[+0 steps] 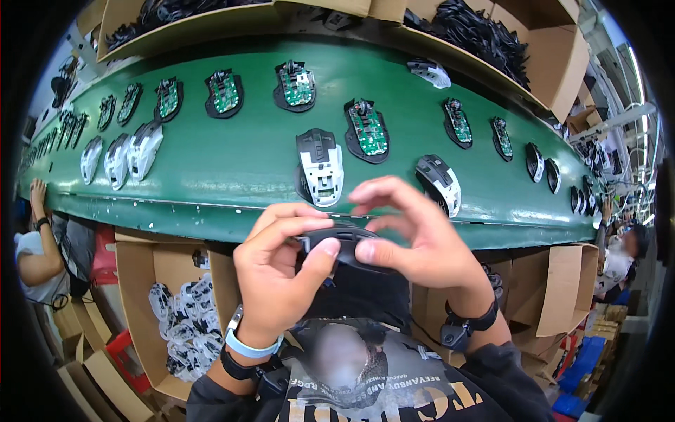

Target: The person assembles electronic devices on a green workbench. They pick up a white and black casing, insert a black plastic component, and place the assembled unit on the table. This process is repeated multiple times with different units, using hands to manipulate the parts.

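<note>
Just in front of my body, over the near edge of the green bench, I hold a dark computer mouse (349, 234). My left hand (278, 264) grips its left end, thumb on the near side and fingers over the far side. On the right end presses the thumb of my right hand (432, 243), whose index finger arches up off the mouse. Beyond my hands lies a grey-and-white mouse shell (321, 165), and a similar shell (439, 181) rests farther right. An open mouse base with a green circuit board (368, 130) sits behind them.
The green bench (260, 151) carries more bases with boards and several white shells (143, 152). Cardboard boxes of black parts (478, 42) stand along its far side. Below left is a box of clear-and-white parts (186, 316). Other people's arms (42, 246) reach in at both ends.
</note>
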Motion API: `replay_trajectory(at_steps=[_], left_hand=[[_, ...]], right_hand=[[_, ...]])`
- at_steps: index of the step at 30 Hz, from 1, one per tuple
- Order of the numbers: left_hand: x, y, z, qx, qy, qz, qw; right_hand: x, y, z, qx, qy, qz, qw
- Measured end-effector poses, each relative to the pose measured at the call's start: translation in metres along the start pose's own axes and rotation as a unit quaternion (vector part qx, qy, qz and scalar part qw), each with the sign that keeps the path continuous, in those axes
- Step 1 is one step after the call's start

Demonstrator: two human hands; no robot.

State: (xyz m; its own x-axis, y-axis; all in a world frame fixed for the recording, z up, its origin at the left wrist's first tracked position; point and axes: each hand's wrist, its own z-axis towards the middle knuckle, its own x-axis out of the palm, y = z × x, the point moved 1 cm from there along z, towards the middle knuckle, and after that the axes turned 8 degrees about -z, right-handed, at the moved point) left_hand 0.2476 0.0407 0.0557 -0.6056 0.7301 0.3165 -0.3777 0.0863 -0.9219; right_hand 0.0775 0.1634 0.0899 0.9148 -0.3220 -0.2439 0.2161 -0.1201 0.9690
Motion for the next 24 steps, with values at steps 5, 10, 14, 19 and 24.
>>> replay_trajectory(at_steps=[5,10,14,19,24], left_hand=[[-0.008,-0.003,0.007,-0.028,-0.013,-0.112,0.993],[-0.008,-0.002,-0.003,-0.106,-0.056,-0.146,0.982],[-0.002,-0.003,-0.001,-0.066,-0.034,-0.116,0.991],[0.01,-0.001,0.002,-0.111,-0.018,-0.116,0.987],[0.023,0.007,0.029,-0.075,0.022,-0.182,0.98]], right_hand=[[0.02,-0.003,0.004,0.084,0.075,0.169,0.979],[0.031,-0.009,-0.003,0.001,-0.004,0.069,0.998],[0.019,-0.008,-0.005,-0.013,-0.017,0.029,0.999],[0.004,-0.006,-0.019,0.01,-0.04,0.037,0.998],[-0.003,-0.013,-0.02,-0.111,-0.142,0.01,0.984]])
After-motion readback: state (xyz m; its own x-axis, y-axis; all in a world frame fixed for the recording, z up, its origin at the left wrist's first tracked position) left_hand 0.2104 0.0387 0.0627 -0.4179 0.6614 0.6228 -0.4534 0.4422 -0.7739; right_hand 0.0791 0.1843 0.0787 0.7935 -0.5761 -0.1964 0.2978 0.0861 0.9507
